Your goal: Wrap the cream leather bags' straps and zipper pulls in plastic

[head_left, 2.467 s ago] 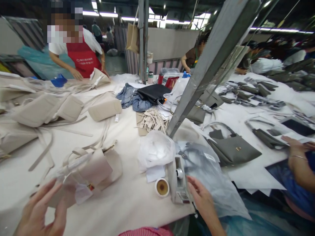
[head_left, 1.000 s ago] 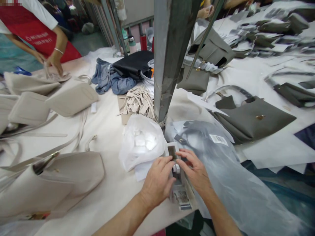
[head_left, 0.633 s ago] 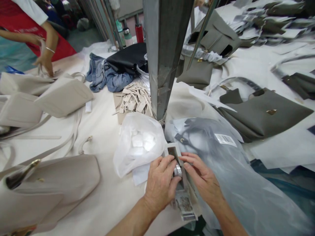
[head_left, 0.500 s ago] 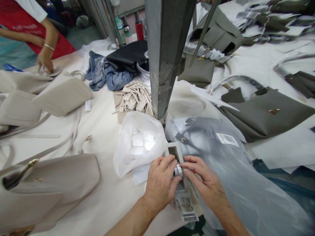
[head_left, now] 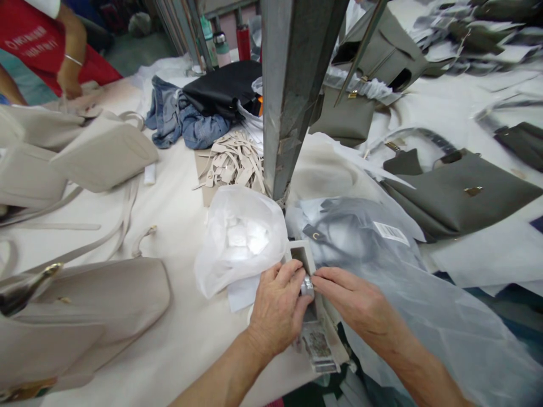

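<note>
Tape roll point(head_left: 307, 286) — seated in dispenser point(head_left: 313, 316) at tabletop point(head_left: 182, 226) near edge, 6 o'clock of post point(head_left: 292, 85). Left hand point(head_left: 278, 308), right hand point(head_left: 354, 299) — fingertips now pinching roll, closed tighter than half-second earlier; bag point(head_left: 241, 237) at 11 o'clock.

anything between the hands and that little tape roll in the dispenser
Nothing visible. The left hand and right hand both have fingertips on the tape roll in the dispenser; the white plastic bag lies beside them.

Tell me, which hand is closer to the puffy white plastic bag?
Left. The left hand sits just below the white plastic bag, nearly touching it; the right hand lies farther off, past the tape dispenser.
</note>
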Motion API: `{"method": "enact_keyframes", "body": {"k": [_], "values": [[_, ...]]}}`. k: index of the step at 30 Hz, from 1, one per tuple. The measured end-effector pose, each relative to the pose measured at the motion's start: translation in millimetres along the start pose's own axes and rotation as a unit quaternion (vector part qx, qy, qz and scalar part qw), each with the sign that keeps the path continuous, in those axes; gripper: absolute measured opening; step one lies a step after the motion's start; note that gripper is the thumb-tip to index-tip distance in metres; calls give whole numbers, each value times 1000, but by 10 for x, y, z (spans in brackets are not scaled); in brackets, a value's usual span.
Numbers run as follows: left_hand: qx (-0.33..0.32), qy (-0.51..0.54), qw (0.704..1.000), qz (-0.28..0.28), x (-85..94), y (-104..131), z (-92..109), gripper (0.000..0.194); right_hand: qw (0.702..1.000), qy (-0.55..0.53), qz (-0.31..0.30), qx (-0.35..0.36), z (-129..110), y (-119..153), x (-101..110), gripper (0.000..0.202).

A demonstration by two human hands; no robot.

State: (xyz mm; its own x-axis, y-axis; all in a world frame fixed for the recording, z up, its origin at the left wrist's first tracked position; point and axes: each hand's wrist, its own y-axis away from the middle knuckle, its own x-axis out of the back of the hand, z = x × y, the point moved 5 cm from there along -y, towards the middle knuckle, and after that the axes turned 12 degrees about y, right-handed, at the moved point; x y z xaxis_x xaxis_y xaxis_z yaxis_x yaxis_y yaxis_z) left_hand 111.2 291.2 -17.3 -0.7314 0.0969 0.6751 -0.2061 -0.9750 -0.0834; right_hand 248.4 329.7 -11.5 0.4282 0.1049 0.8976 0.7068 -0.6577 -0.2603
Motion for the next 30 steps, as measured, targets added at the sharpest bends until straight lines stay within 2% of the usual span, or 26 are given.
{"method": "enact_keyframes", "body": {"k": [5, 12, 18, 24, 30], "values": [[6, 9, 1000, -4, 2, -2, 7, 31, 999, 38, -14, 33, 6, -82, 20, 32], [12, 30, 999, -1, 18, -20, 15, 29, 990, 83, -81, 85, 9, -188, 26, 35], [12, 43, 999, 1, -2, -20, 7, 29, 984, 110, -77, 117, -31, -255, 47, 36], [20, 54, 998, 0, -1, -29, 17, 28, 982, 114, -89, 119, -23, -289, 39, 31], [31, 68, 997, -12, -9, -26, 7, 29, 982, 77, -134, 107, 27, -265, 3, 24]]}}
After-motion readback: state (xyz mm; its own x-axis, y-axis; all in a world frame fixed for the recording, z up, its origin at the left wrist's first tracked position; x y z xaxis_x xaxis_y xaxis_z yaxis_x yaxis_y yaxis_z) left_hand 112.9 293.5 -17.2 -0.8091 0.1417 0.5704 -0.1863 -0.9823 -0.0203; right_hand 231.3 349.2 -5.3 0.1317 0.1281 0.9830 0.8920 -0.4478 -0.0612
